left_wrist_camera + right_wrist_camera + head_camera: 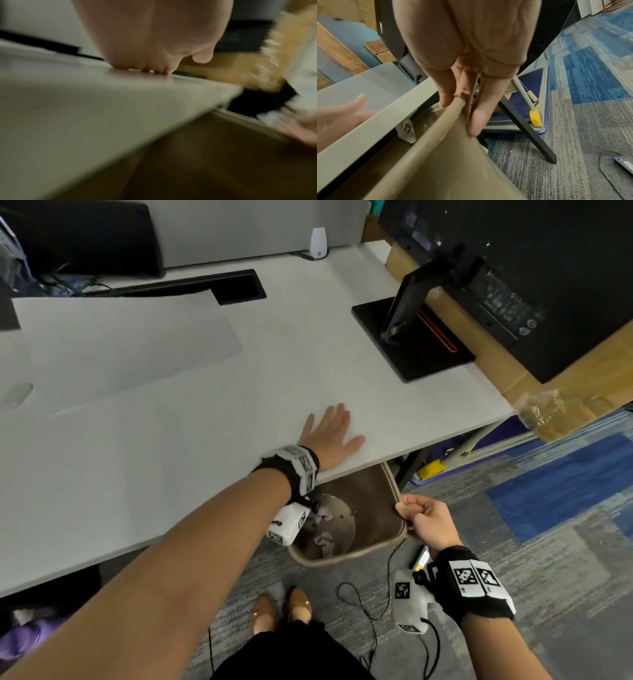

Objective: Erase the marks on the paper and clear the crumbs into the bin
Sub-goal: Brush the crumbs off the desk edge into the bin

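Observation:
My left hand [329,432] lies flat and open on the white table [411,405], fingers spread, close to the near edge just above the bin. In the blurred left wrist view the palm [154,40] presses on the tabletop [85,108]. A tan bin [371,498] is held tilted under that edge. My right hand [421,515] pinches its rim [428,135], thumb inside and fingers [476,121] outside. Large white paper sheets [120,344] lie on the table to the left. No crumbs or marks can be made out.
A black monitor stand [411,337] and cardboard box [565,378] sit at the table's right end. Crumpled scraps [322,539] lie in the bin. A black table leg [527,128], cables [363,601] and my shoes [284,607] are on the carpet.

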The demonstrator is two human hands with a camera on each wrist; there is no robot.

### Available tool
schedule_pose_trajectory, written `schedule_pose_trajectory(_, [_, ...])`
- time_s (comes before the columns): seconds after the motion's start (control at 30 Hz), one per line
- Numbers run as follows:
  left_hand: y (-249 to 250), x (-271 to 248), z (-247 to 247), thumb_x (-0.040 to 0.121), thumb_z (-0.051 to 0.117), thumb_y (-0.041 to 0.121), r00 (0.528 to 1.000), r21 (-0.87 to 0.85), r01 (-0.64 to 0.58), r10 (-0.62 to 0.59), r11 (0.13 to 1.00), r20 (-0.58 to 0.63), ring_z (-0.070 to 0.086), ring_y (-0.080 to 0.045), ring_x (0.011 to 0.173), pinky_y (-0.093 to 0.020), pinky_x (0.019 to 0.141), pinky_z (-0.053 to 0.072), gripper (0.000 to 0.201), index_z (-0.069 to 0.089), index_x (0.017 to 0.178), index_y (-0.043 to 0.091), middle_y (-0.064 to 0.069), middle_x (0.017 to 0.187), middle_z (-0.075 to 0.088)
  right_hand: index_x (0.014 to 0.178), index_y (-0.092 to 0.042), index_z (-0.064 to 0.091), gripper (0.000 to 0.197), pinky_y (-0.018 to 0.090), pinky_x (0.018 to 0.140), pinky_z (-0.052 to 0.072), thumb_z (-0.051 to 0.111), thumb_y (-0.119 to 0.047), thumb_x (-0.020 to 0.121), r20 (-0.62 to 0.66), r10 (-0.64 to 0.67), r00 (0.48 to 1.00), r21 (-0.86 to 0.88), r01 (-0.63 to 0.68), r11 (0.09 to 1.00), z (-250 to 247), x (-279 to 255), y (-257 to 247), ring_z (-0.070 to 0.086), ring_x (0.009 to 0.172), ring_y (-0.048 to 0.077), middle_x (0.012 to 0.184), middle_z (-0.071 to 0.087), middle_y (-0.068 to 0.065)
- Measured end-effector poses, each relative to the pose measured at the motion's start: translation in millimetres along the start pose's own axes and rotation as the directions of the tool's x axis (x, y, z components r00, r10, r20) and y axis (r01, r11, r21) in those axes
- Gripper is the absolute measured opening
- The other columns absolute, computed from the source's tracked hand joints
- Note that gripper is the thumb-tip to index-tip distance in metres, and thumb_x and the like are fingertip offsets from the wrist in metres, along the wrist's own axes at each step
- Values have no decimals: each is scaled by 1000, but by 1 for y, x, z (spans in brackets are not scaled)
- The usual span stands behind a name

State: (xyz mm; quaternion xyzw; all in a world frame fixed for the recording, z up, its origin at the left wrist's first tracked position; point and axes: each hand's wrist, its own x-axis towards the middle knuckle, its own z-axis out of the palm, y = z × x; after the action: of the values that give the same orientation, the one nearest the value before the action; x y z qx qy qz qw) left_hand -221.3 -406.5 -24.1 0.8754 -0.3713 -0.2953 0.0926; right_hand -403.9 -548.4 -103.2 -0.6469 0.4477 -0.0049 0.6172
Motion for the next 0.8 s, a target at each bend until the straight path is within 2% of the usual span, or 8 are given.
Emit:
schedule_pose_trajectory(0.17, [26,-40,31,100,17,45,929,-3,-302,295,953,225,-9,-11,146,-35,115,-12,58,11,150,16,1,159,-7,89,-1,63,8,15,43,44,55,3,87,23,-33,999,29,32,999,0,0,-1,59,44,7,50,64,-6])
schedule_pose_trajectory(0.27, [16,-47,24,101,25,37,955,-269,-250,283,930,92,3,-13,146,-32,116,-3,50,27,147,19,3,158,11,95,2,64,11,22,54,42,58,1,87,20,-36,999,23,35,999,0,3,2,56,55,17,59,63,1])
schedule_pose_trajectory(0.33, [1,-42,14,101,22,37,988,-254,-155,154,955,-24,-3,-14,147,-32,117,-4,52,20,149,17,0,159,3,93,-1,64,10,23,54,43,58,1,86,21,-41,999,3,41,999,1,4,5,57,52,12,66,62,5])
schedule_pose_trajectory(0.43, [-10,-48,21,100,16,43,993,-12,-118,118,993,25,-13,-11,145,-30,115,-11,61,0,150,13,-2,158,-14,91,-3,64,9,18,50,48,58,2,86,22,-38,999,-5,38,999,5,3,9,59,47,4,63,63,1])
schedule_pose_trajectory(0.57, [-7,-80,57,102,24,35,951,-284,-231,277,931,135,5,-4,145,-22,113,-8,47,32,145,17,6,157,14,97,4,64,12,17,55,49,59,2,86,37,-19,999,-54,21,998,10,7,26,59,55,4,79,62,12])
schedule_pose_trajectory(0.67, [-26,-85,84,101,33,29,982,-449,-116,170,886,81,20,-7,143,-22,113,5,41,44,138,17,5,150,35,92,5,63,8,12,45,46,57,4,86,48,18,999,-67,-15,998,16,9,38,57,50,2,68,58,7])
schedule_pose_trajectory(0.73, [-49,-78,103,100,34,31,1000,-430,9,4,903,31,23,-12,142,-34,118,9,39,49,135,19,4,148,39,81,0,59,9,8,41,41,55,6,87,45,23,999,-93,-18,995,24,9,45,52,42,-4,63,53,3])
schedule_pose_trajectory(0.8, [-71,-70,122,100,35,31,983,-477,159,-181,864,-1,34,-20,138,-42,115,22,39,48,135,20,0,146,42,81,0,57,10,9,45,42,54,7,87,36,23,999,-128,-19,992,33,12,56,55,52,1,65,52,4])
